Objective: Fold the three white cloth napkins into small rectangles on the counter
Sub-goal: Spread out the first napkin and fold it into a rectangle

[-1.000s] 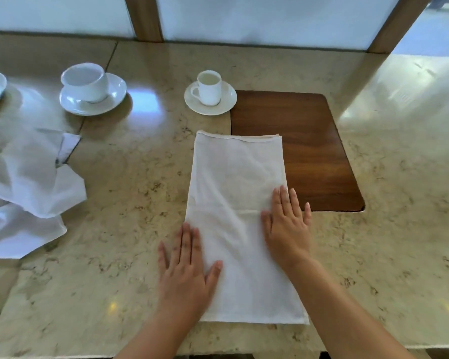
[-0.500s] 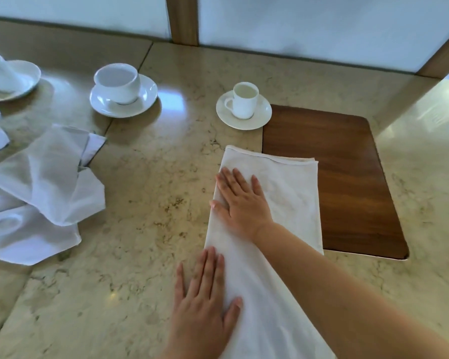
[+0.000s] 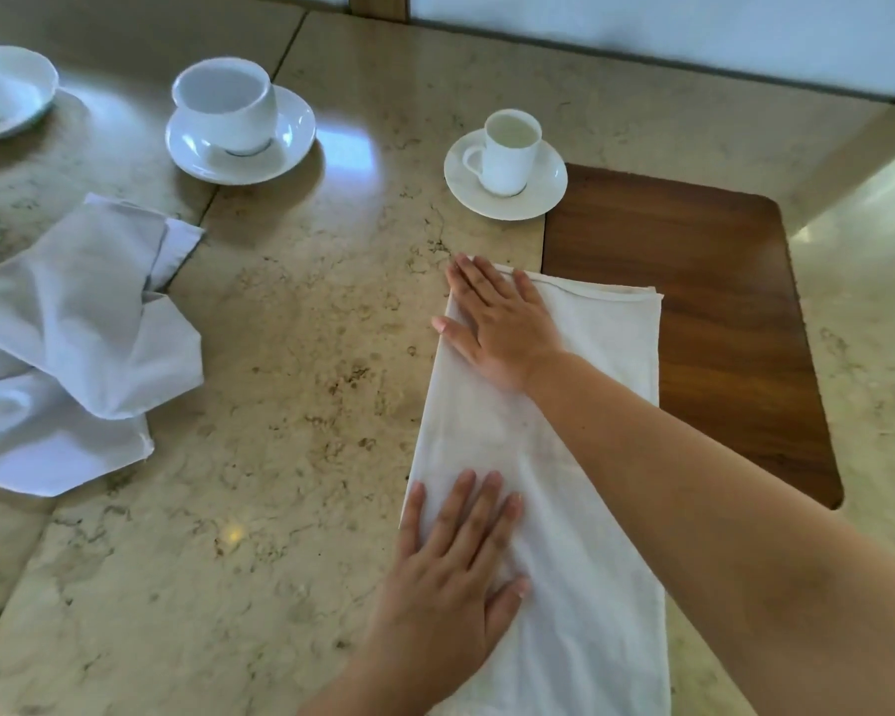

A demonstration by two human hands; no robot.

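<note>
Left hand: the left hand, lower centre of the frame, lies flat and palm down with fingers spread; it presses the near left edge of the folded napkin and grips nothing.
Right hand: the right hand, centre of the frame, is fully extended and flat, fingers together, palm down on the far left corner of the same napkin; the forearm crosses the cloth from the lower right. It holds nothing.
Folded napkin: a long white strip running from the centre to the bottom edge of the frame, flat on the desk; its far right part overlaps the wooden inset.
Unfolded napkins: a loose white pile at the left of the frame, well apart from the hands.
Crockery: large cup on saucer at upper left; small cup on saucer at upper centre, just beside the inset's far left corner; a plate at the far upper left edge.
Markings: no legible writing or brand on any item.
</note>
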